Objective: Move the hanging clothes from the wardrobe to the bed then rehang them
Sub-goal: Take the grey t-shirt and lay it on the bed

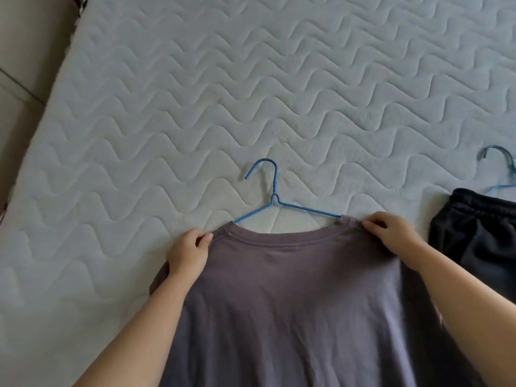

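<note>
A purple-grey T-shirt lies flat on the white quilted bed, collar pointing away from me. A blue wire hanger sits in its neck, hook and both upper arms showing above the collar. My left hand pinches the shirt's left shoulder beside the collar. My right hand pinches the right shoulder, where the hanger arm enters the fabric. The hanger's lower part is hidden inside the shirt.
Dark shorts lie at the right edge of the bed on a second blue hanger, partly out of frame. The bed's left edge borders a tiled floor.
</note>
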`<move>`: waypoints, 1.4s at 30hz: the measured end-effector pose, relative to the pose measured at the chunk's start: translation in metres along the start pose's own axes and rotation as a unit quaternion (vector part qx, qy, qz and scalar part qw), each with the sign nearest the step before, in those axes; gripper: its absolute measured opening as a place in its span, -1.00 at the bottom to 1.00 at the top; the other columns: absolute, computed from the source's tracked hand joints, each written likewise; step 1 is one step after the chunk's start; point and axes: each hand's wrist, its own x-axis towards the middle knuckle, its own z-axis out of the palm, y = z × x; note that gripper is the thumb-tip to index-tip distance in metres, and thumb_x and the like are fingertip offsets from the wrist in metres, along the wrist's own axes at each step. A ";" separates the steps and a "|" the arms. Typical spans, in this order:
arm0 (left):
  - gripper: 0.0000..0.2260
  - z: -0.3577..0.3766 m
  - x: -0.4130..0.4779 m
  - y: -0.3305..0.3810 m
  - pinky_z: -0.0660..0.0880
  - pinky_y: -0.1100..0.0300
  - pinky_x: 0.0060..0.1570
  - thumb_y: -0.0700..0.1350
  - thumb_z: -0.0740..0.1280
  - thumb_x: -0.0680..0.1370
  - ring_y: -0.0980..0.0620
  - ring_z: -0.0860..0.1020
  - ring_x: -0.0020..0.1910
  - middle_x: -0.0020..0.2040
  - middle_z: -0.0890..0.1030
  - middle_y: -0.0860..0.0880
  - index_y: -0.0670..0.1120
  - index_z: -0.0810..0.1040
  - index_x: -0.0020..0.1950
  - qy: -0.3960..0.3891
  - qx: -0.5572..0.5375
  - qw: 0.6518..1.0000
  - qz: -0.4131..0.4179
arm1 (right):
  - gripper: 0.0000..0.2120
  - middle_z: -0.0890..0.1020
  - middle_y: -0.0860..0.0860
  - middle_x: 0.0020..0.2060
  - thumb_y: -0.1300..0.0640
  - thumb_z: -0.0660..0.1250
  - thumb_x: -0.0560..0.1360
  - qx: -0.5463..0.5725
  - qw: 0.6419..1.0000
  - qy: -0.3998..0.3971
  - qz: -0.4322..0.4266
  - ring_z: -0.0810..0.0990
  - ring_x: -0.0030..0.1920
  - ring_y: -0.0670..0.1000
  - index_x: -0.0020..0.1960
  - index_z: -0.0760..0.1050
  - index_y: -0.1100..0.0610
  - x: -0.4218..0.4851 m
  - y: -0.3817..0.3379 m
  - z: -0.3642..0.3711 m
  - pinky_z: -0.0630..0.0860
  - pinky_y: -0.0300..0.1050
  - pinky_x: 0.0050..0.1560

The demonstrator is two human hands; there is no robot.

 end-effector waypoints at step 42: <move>-0.80 -0.107 -0.567 -0.141 0.50 -0.15 0.04 -0.22 0.21 0.52 -0.27 0.58 -0.09 -0.05 0.63 -0.28 0.02 0.42 -0.26 -0.105 -0.107 0.935 -0.321 | -0.55 0.52 0.27 0.21 0.21 0.28 0.50 0.075 0.954 -0.078 0.280 0.53 0.08 0.19 0.35 0.32 0.30 -0.524 0.178 -0.056 0.39 -0.07 0.03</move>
